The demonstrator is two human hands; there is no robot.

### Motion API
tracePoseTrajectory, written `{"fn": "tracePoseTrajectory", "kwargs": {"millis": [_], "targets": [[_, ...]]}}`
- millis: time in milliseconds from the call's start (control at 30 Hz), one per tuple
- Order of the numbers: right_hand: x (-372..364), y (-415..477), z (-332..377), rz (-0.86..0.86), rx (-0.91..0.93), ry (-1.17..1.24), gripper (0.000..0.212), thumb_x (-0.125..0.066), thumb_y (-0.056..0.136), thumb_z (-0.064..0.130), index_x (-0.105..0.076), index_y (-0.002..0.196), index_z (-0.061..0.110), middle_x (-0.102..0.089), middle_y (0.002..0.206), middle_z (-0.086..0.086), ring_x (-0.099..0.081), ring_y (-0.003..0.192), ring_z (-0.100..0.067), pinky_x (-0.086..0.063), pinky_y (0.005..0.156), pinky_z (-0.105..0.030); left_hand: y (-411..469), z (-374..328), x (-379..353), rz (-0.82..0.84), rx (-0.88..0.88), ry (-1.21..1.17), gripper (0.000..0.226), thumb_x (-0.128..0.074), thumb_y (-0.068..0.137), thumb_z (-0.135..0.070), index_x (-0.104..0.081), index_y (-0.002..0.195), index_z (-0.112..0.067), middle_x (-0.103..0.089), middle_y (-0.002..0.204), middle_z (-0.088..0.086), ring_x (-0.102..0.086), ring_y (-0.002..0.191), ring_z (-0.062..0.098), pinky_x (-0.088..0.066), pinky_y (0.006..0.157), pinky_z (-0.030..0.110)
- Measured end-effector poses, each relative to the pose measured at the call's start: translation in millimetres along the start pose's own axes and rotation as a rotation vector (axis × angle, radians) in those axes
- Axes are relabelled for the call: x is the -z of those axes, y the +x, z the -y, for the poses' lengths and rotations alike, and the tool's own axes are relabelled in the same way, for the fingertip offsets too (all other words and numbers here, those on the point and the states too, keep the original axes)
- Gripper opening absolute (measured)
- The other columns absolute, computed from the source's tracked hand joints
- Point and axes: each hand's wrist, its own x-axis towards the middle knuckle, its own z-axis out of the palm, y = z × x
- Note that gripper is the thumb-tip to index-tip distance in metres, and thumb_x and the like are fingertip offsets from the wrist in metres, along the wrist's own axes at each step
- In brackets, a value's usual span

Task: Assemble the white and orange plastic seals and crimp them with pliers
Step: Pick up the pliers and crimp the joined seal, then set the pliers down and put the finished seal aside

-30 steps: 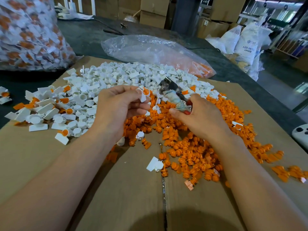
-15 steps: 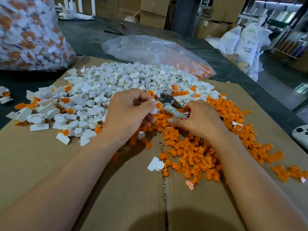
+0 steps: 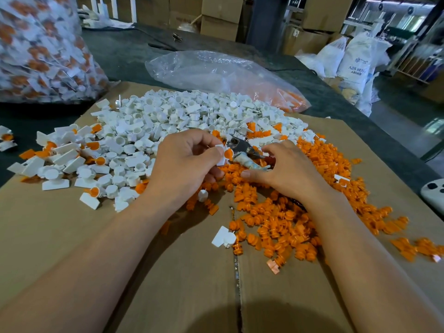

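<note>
Left hand [image 3: 189, 162]: thumb and forefinger pinch one seal [image 3: 224, 155], a white body with the orange insert facing the camera. It is held above the line where the two piles meet.

Right hand [image 3: 286, 170]: fingers curled over the pliers [image 3: 241, 147], taped handle under the palm, thumb stretched out low over the orange parts. Plier nose points left, right at the seal. Can't tell if the jaws are on it or just beside it.

White pile [image 3: 180, 116] sits behind and left of the hands. Orange pile [image 3: 288, 227] lies under the right hand and runs on to the right. Both are on the cardboard [image 3: 60, 236].

Some joined seals [image 3: 99, 161] are scattered at the left edge of the white pile. One loose white body [image 3: 223, 237] lies alone near the cardboard seam.

Behind the piles: a clear bag [image 3: 216, 73] on the dark table [image 3: 120, 51], a few orange parts in its right end. Far left: a full bag [image 3: 36, 49] of white-and-orange seals. Back right: white sacks [image 3: 355, 61].
</note>
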Motion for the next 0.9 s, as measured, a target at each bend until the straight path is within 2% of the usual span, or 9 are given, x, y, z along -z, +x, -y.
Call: {"fn": "tracePoseTrajectory", "kwargs": {"millis": [67,167,233,300,433,700,900], "targets": [[5,-4,5,-0.086,0.08,0.093,0.077,-0.068,0.068,0.057,-0.045,0.132,0.022,-0.044,0.131,0.001,-0.039,0.121,-0.015,-0.03,0.09,-0.024,0,0,0,0.0,0.004,0.003,0.021,-0.06,0.085,-0.002,-0.064,0.071,-0.017,-0.066,0.056,-0.003,-0.063,0.048,0.013,-0.051,0.046,0.021],[11,-13,17,-0.213,0.27,0.275,0.054,-0.074,0.072,0.034,-0.058,0.122,0.021,-0.052,0.108,0.011,-0.047,0.103,-0.004,-0.03,0.082,-0.006,0,0,0,-0.02,0.015,0.006,0.02,-0.061,0.085,-0.003,-0.064,0.071,-0.017,-0.066,0.057,-0.001,-0.063,0.047,0.014,-0.05,0.044,0.021],[11,-20,22,-0.237,0.363,0.345,0.044,-0.074,0.074,0.024,-0.062,0.116,0.019,-0.053,0.102,0.014,-0.048,0.097,0.002,-0.031,0.083,-0.002,0,-1,-1,-0.032,0.023,0.008,0.02,-0.061,0.086,-0.004,-0.064,0.071,-0.018,-0.066,0.057,-0.001,-0.063,0.046,0.014,-0.049,0.043,0.02],[10,-23,25,-0.244,0.418,0.373,0.039,-0.072,0.077,0.019,-0.064,0.115,0.019,-0.056,0.1,0.013,-0.049,0.097,0.004,-0.033,0.085,-0.004,0,-1,-2,-0.029,0.022,0.008,0.019,-0.061,0.086,-0.004,-0.064,0.072,-0.018,-0.066,0.056,-0.001,-0.063,0.046,0.014,-0.049,0.043,0.019],[9,-23,29,-0.249,0.451,0.408,0.035,-0.068,0.08,0.013,-0.064,0.115,0.019,-0.065,0.102,0.004,-0.054,0.095,0.0,-0.043,0.086,-0.016,-1,-3,-2,-0.011,0.014,0.001,0.019,-0.061,0.086,-0.004,-0.063,0.072,-0.017,-0.066,0.055,-0.003,-0.063,0.045,0.013,-0.048,0.042,0.018],[5,-24,32,-0.285,0.485,0.49,0.025,-0.065,0.082,0.009,-0.068,0.106,0.015,-0.063,0.092,0.009,-0.059,0.09,-0.004,-0.046,0.08,-0.016,-1,-6,-1,0.065,0.057,-0.064,0.019,-0.059,0.086,0.0,-0.063,0.073,-0.012,-0.065,0.055,0.002,-0.061,0.043,0.015,-0.047,0.04,0.018],[3,-24,32,-0.268,0.491,0.517,0.023,-0.062,0.083,0.01,-0.067,0.105,0.014,-0.061,0.092,0.012,-0.059,0.092,-0.004,-0.048,0.08,-0.019,-1,-6,0,0.07,0.064,-0.065,0.015,-0.059,0.086,-0.001,-0.063,0.078,-0.013,-0.065,0.056,0.005,-0.061,0.043,0.015,-0.047,0.041,0.019]]}}
